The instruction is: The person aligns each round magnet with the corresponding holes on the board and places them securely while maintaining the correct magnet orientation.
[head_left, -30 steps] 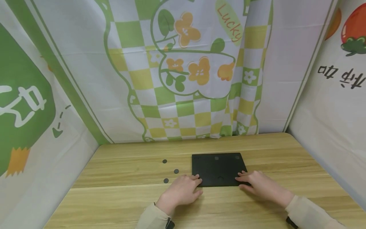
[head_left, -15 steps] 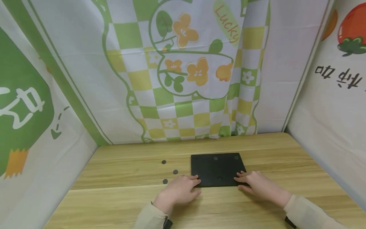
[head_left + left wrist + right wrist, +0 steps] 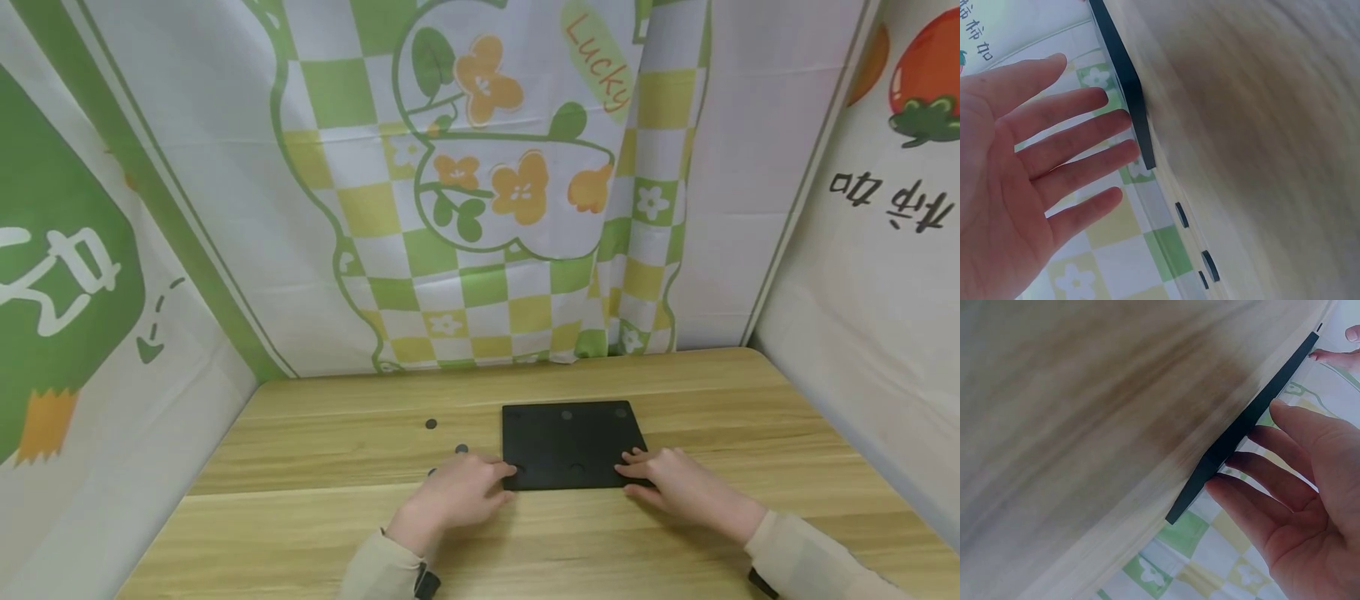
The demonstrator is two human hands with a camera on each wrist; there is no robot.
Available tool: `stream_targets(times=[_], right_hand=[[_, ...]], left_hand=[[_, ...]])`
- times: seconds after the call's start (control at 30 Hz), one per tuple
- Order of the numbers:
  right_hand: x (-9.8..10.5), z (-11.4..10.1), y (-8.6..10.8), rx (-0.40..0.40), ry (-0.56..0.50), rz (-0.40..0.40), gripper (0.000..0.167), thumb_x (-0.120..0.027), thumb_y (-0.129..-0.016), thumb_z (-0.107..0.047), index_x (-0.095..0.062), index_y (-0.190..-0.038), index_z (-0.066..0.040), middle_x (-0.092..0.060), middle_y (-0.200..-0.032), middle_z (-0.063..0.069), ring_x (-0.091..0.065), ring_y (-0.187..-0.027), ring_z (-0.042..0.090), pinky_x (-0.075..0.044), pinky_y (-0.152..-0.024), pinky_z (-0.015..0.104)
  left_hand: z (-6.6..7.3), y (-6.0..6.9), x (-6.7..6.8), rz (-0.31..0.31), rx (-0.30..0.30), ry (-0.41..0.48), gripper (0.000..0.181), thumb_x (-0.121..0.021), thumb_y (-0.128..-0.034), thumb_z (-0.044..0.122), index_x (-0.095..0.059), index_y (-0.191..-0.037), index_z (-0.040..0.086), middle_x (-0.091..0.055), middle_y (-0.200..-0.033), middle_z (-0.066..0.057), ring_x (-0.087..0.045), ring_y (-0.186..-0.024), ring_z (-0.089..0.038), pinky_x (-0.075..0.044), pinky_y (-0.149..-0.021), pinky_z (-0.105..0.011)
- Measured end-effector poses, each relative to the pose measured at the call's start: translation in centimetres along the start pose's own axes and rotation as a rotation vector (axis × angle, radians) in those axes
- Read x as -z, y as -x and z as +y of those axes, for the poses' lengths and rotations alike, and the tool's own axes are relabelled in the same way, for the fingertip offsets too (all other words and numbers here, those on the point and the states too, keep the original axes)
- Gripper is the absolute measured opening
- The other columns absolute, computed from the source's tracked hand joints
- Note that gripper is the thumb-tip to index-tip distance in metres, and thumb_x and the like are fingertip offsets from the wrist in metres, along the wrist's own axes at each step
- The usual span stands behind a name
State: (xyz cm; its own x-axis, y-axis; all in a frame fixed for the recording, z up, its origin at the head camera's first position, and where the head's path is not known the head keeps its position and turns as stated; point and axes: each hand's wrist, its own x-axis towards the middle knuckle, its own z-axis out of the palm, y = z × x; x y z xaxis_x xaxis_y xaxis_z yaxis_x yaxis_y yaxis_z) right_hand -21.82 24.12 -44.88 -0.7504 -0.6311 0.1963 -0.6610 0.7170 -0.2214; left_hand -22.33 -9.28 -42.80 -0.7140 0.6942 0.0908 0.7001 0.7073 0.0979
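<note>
A flat black rectangular board [image 3: 577, 442] lies on the wooden table, with two greyish round spots along its far side and faint round outlines elsewhere. At its near left corner is my left hand [image 3: 453, 492], fingers spread and nearly straight in the left wrist view, holding nothing. My right hand [image 3: 678, 479] rests its fingertips on the board's near right corner; the right wrist view shows the fingers gently bent against it, not gripping. Left of the board lie small dark discs: a far disc [image 3: 431, 424], a middle disc [image 3: 462, 448] and a near disc [image 3: 432, 472], partly hidden by my left hand.
The wooden table [image 3: 300, 450] ends at a patterned cloth [image 3: 517, 283] hanging behind it. Printed cloth walls stand at the left [image 3: 187, 333] and right [image 3: 862, 317].
My left hand has slid left, back from the board's corner, and now partly covers the near disc. The right hand and the board stay in place.
</note>
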Motion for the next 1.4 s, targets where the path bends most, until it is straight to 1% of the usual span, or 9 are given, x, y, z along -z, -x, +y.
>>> stream_targets(times=[0.1, 0.2, 0.37, 0.43, 0.6, 0.67, 0.87, 1.13, 1.4], right_hand=[[0.0, 0.0, 0.0, -0.006, 0.001, -0.001, 0.031, -0.065, -0.089, -0.023, -0.070, -0.112, -0.004, -0.064, -0.116, 0.024, -0.063, -0.105, 0.039, -0.058, -0.076, 0.043], [0.0, -0.1, 0.0, -0.008, 0.000, -0.001, 0.031, -0.065, -0.089, -0.023, -0.070, -0.112, -0.004, -0.064, -0.116, 0.024, -0.064, -0.104, 0.039, -0.058, -0.076, 0.042], [0.0, -0.1, 0.0, -0.013, -0.003, -0.002, 0.031, -0.064, -0.089, -0.023, -0.070, -0.113, -0.004, -0.064, -0.117, 0.024, -0.063, -0.105, 0.039, -0.058, -0.076, 0.043], [0.0, -0.1, 0.0, -0.016, -0.003, -0.002, 0.031, -0.064, -0.090, -0.024, -0.070, -0.113, -0.004, -0.064, -0.117, 0.024, -0.063, -0.105, 0.039, -0.057, -0.077, 0.043], [0.0, -0.2, 0.0, -0.014, -0.007, 0.002, 0.031, -0.065, -0.089, -0.023, -0.070, -0.113, -0.003, -0.064, -0.117, 0.024, -0.063, -0.106, 0.039, -0.057, -0.078, 0.044], [0.0, -0.2, 0.1, -0.014, -0.009, 0.002, 0.031, -0.065, -0.089, -0.023, -0.070, -0.113, -0.003, -0.063, -0.117, 0.025, -0.063, -0.106, 0.039, -0.057, -0.078, 0.044], [0.1, -0.2, 0.1, -0.008, -0.007, 0.004, 0.031, -0.064, -0.090, -0.023, -0.070, -0.112, -0.003, -0.064, -0.116, 0.025, -0.063, -0.106, 0.040, -0.057, -0.078, 0.045], [-0.1, -0.1, 0.1, -0.005, 0.004, 0.014, 0.031, -0.065, -0.089, -0.024, -0.070, -0.112, -0.003, -0.064, -0.116, 0.025, -0.063, -0.105, 0.039, -0.057, -0.078, 0.045], [-0.2, -0.1, 0.1, -0.009, -0.001, 0.012, 0.031, -0.065, -0.089, -0.023, -0.070, -0.112, -0.003, -0.064, -0.116, 0.024, -0.063, -0.105, 0.039, -0.057, -0.077, 0.044]], left_hand=[[-0.3, 0.2, -0.1, 0.038, -0.022, -0.028, 0.031, -0.062, -0.0906, 0.030, -0.068, -0.116, 0.013, -0.069, -0.110, -0.003, -0.067, -0.093, -0.016, -0.056, -0.079, -0.029], [-0.6, 0.4, -0.1, 0.052, -0.025, -0.027, 0.030, -0.065, -0.0890, 0.028, -0.069, -0.114, 0.012, -0.069, -0.106, -0.003, -0.066, -0.089, -0.015, -0.055, -0.077, -0.027], [-1.2, 0.8, -0.1, 0.083, -0.048, -0.018, 0.026, -0.067, -0.0871, 0.023, -0.070, -0.109, 0.009, -0.068, -0.103, -0.003, -0.065, -0.088, -0.014, -0.055, -0.077, -0.025], [-1.4, 1.0, -0.2, 0.097, -0.051, -0.023, 0.026, -0.068, -0.0866, 0.023, -0.070, -0.108, 0.009, -0.068, -0.104, -0.004, -0.064, -0.091, -0.015, -0.054, -0.080, -0.027], [-2.0, 1.4, -0.1, 0.096, -0.006, 0.013, 0.026, -0.067, -0.0870, 0.022, -0.069, -0.110, 0.009, -0.066, -0.112, -0.006, -0.063, -0.102, -0.020, -0.052, -0.091, -0.033], [-2.3, 1.5, 0.0, 0.095, 0.013, 0.032, 0.026, -0.067, -0.0870, 0.020, -0.069, -0.110, 0.009, -0.066, -0.113, -0.006, -0.063, -0.104, -0.021, -0.052, -0.092, -0.034], [-3.3, 2.0, 0.3, 0.113, 0.030, 0.060, 0.024, -0.069, -0.0854, 0.016, -0.069, -0.108, 0.008, -0.066, -0.108, -0.005, -0.062, -0.100, -0.021, -0.053, -0.089, -0.034], [-4.1, 2.5, 0.3, 0.125, 0.028, 0.074, 0.025, -0.071, -0.0832, 0.014, -0.069, -0.108, 0.008, -0.065, -0.110, -0.005, -0.062, -0.100, -0.020, -0.054, -0.087, -0.033], [-5.0, 3.2, 0.2, 0.152, 0.043, 0.121, 0.026, -0.073, -0.0796, 0.010, -0.070, -0.106, 0.007, -0.064, -0.102, -0.004, -0.063, -0.089, -0.019, -0.055, -0.080, -0.032]])
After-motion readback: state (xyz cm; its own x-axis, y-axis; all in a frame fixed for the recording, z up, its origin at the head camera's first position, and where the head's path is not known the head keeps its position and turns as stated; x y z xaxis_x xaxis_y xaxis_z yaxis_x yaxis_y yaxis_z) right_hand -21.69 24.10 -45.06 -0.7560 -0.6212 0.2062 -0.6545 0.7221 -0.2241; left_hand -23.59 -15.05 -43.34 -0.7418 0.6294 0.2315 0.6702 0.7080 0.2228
